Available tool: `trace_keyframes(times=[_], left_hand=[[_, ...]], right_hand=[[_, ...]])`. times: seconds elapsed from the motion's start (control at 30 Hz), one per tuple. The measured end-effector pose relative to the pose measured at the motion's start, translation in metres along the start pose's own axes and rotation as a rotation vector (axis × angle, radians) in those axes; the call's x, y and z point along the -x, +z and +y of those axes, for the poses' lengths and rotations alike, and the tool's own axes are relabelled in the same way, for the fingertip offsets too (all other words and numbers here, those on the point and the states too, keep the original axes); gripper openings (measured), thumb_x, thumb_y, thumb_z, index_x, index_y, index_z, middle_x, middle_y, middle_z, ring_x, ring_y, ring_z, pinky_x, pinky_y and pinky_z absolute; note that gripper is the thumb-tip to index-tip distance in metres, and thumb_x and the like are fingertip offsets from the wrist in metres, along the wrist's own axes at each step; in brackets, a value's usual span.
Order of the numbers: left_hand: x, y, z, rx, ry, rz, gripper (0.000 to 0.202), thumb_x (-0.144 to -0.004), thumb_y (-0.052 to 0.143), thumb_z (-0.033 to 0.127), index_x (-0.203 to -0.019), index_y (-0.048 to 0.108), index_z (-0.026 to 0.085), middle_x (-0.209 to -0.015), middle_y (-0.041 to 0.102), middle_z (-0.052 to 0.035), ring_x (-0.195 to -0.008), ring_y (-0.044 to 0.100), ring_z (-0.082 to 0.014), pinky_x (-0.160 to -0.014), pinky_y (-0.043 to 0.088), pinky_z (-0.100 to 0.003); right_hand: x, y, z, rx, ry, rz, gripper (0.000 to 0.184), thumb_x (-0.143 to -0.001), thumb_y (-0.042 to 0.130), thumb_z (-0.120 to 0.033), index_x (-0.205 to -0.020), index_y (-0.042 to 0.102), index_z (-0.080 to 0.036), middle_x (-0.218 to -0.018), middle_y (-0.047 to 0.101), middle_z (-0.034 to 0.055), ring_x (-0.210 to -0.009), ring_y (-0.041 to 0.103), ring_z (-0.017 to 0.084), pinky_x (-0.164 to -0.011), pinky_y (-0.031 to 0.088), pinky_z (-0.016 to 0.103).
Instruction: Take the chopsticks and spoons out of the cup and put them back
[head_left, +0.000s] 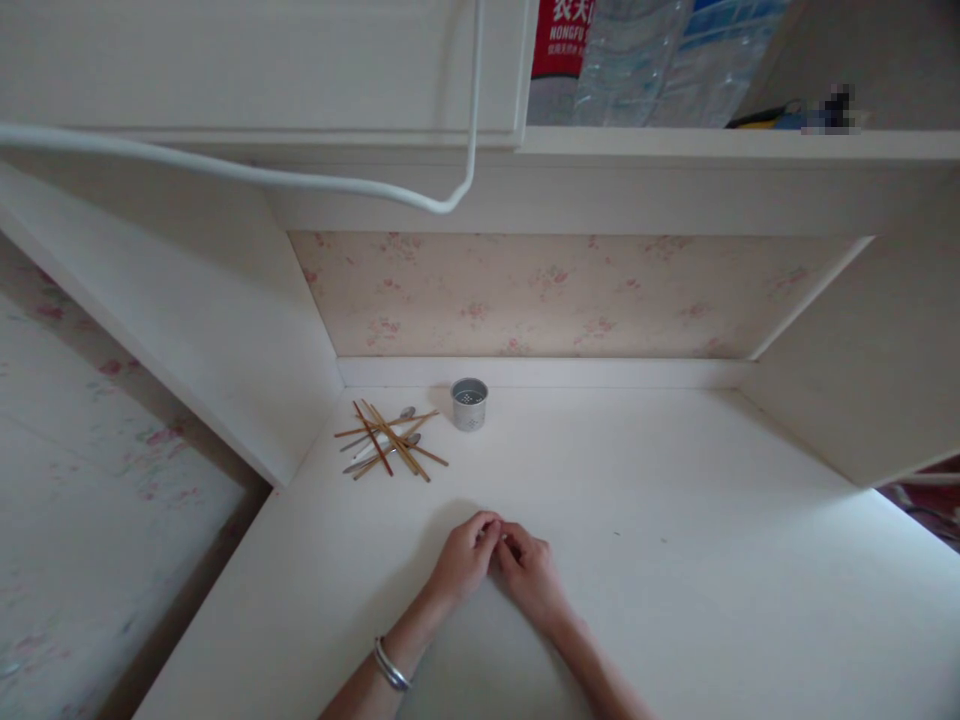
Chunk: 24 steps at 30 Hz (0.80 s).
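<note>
My left hand (466,552), with a silver bangle (391,664) on its wrist, rests on the white tabletop (675,620). Its fingertips meet those of my right hand (531,572) at the centre. Both hands have their fingers curled and pressed together; whatever they hold, if anything, is hidden. Beyond them to the left lies a loose, crossed pile of wooden chopsticks (409,458) with several metal spoons (412,440) among them. A grey metal cup with holes (469,408) stands upright to the right of the pile, apart from both hands.
White side panels (187,290) enclose the desk. Overhead, a white cable (337,184) hangs in front of a cabinet door (262,70). Plastic water bottles (637,60) occupy the shelf at upper right. Tiny dark specks (616,533) lie right of my hands.
</note>
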<state>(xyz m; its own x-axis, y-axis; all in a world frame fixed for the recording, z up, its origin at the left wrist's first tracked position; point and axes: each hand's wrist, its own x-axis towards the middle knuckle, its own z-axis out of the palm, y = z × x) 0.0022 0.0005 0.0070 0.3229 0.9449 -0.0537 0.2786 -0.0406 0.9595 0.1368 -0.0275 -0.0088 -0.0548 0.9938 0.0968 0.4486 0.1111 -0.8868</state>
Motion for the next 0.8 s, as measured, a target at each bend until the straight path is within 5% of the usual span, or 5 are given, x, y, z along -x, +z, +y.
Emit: trace_keyframes(times=[0.13, 0.8], left_hand=[[0.005, -0.004, -0.002, -0.095, 0.042, 0.047, 0.035, -0.095, 0.040, 0.044, -0.097, 0.065, 0.020, -0.091, 0.070, -0.0048, -0.086, 0.063, -0.0176, -0.078, 0.046, -0.026], [0.012, 0.000, -0.001, -0.196, 0.045, 0.097, 0.036, -0.095, 0.036, 0.043, -0.090, 0.065, 0.022, -0.084, 0.069, -0.0033, -0.081, 0.063, -0.0179, -0.075, 0.045, -0.026]], right_hand=[[-0.002, 0.000, 0.000, 0.075, -0.038, -0.037, 0.026, -0.090, 0.046, -0.026, -0.103, 0.067, -0.020, -0.083, 0.073, 0.0058, -0.071, 0.066, 0.019, -0.066, 0.046, 0.026], [0.002, -0.004, -0.004, 0.133, -0.074, -0.070, 0.023, -0.088, 0.047, -0.022, -0.097, 0.068, -0.020, -0.078, 0.071, 0.0035, -0.067, 0.063, 0.016, -0.062, 0.043, 0.023]])
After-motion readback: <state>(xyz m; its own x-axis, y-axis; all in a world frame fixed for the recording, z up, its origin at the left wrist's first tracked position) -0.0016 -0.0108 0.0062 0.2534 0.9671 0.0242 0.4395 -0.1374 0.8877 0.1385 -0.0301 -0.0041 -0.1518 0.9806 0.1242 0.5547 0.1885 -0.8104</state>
